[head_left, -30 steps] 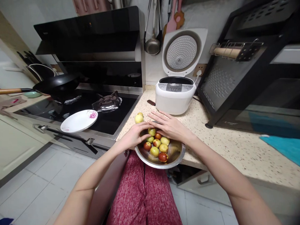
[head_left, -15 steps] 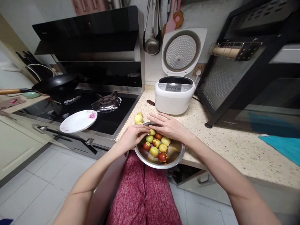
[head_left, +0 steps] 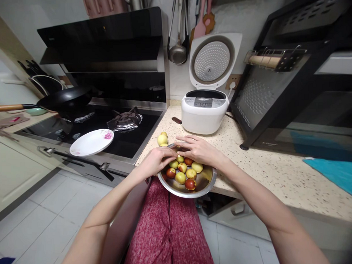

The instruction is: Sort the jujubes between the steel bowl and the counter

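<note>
A steel bowl [head_left: 208, 181] sits at the front edge of the speckled counter and holds several small green, yellow and red fruits [head_left: 180, 177]. My left hand [head_left: 155, 160] rests on the bowl's left rim, fingers curled over the fruit at the far side. My right hand [head_left: 198, 149] lies over the bowl's far rim with its fingers stretched flat toward the left hand. The fingertips of both hands nearly meet above the fruit. What the left fingers hold, if anything, is hidden. Two more yellow-green fruits [head_left: 162, 139] lie on the counter just beyond the bowl.
A white rice cooker [head_left: 204, 113] stands open behind the bowl. A black rack [head_left: 281, 82] fills the right side. Left is a black hob with a wok [head_left: 66, 99] and a white flowered plate [head_left: 92, 142]. A teal cloth [head_left: 336, 172] lies far right.
Both hands have drawn slightly toward the bowl's far rim and closer together. The bowl and fruit stay in place.
</note>
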Motion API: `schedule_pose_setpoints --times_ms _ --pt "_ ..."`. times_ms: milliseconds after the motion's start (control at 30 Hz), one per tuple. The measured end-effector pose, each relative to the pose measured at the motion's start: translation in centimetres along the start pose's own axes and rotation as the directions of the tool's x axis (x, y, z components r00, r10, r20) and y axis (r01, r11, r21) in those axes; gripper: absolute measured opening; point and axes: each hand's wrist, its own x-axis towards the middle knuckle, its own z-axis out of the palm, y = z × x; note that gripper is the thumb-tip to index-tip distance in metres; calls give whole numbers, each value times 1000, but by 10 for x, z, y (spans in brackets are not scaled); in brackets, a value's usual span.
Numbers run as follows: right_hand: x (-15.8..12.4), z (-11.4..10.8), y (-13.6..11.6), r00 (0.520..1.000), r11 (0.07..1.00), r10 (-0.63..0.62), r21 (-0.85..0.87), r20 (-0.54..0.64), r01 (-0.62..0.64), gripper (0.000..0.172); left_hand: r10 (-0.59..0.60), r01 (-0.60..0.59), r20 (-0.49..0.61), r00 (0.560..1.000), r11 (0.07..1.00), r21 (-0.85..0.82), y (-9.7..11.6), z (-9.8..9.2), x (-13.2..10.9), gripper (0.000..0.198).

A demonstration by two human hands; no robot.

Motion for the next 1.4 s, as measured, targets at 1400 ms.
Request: schedule_pose_setpoints --times_ms 1400 --pt "-1 6 -2 998 995 45 -84 -45 -48 28 -148 169 -166 975 978 118 -123 -11 10 40"
